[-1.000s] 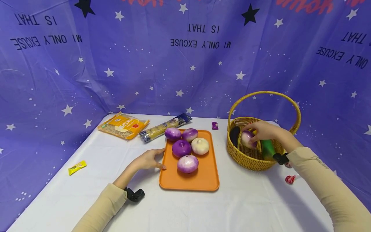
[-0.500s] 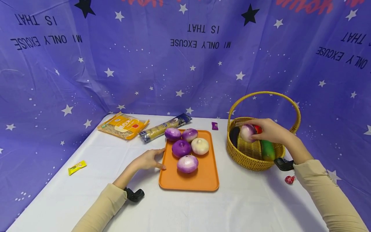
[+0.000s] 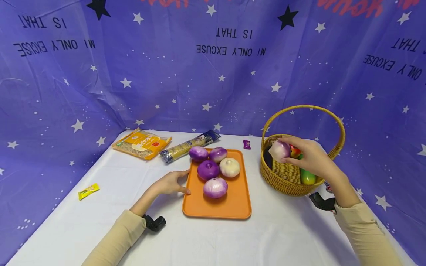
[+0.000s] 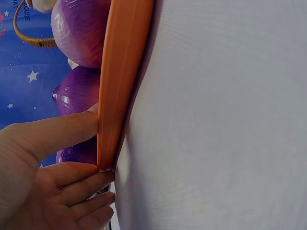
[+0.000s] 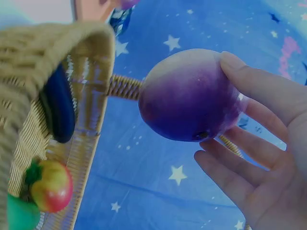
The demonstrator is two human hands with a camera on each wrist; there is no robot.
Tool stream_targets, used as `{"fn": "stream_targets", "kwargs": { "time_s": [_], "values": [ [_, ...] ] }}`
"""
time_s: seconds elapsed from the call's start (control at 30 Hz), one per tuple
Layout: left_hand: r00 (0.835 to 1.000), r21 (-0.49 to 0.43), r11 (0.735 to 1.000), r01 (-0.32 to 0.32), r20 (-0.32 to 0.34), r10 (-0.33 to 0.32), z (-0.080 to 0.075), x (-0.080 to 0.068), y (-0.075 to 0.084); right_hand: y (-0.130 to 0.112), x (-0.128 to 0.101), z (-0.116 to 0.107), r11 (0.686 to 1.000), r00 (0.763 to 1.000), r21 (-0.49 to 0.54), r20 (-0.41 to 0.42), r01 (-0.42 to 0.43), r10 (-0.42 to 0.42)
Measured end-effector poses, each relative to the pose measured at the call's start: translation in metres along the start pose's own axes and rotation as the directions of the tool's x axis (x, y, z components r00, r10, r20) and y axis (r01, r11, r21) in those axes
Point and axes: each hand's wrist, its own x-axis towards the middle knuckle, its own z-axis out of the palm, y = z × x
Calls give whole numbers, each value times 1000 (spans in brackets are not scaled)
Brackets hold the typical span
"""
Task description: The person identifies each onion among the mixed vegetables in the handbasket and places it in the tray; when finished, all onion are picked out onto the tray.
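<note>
My right hand [image 3: 311, 157] pinches a purple-and-white onion [image 3: 279, 151] between thumb and fingers, raised over the wicker basket [image 3: 289, 189]. In the right wrist view the onion [image 5: 189, 96] is beside the basket's rim, apart from the other contents. My left hand [image 3: 169, 183] touches the left edge of an orange tray [image 3: 229, 207]; in the left wrist view its thumb [image 4: 72, 132] meets the rim and the fingers extend along the edge. Several onions lie on the tray: purple ones, a striped purple-white one [image 3: 215, 187] and a white one [image 3: 230, 167].
The basket also holds a dark eggplant [image 5: 60, 105], a red-and-yellow fruit [image 5: 52, 186] and a green item [image 3: 308, 177]. Its tall handle [image 3: 304, 106] arches above. Behind the tray lie a noodle pack [image 3: 189, 146] and an orange bag [image 3: 143, 145]. Wrapped candies, yellow [image 3: 88, 191] and purple [image 3: 246, 144], sit on the cloth.
My right hand has lifted the onion up from inside the basket and shifted it slightly left, uncovering the red-and-yellow fruit. The left hand and tray stay put.
</note>
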Motion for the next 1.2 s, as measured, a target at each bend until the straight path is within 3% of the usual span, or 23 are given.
{"fn": "stream_targets", "kwargs": {
  "time_s": [0.17,0.67,0.97,1.2],
  "values": [
    [1000,2,1000,5,5,-5,-1,0,0,-15,-5,8,998,998,17,-43,56,-55],
    [1000,4,1000,-8,6,8,-1,0,1,-60,-10,47,983,994,156,40,98,-105],
    [1000,3,1000,1,11,-1,-1,0,0,-69,-5,79,969,983,236,145,75,-111],
    [1000,-4,1000,-2,8,2,0,0,-1,-77,2,102,976,980,216,194,10,-53]
  ]
}}
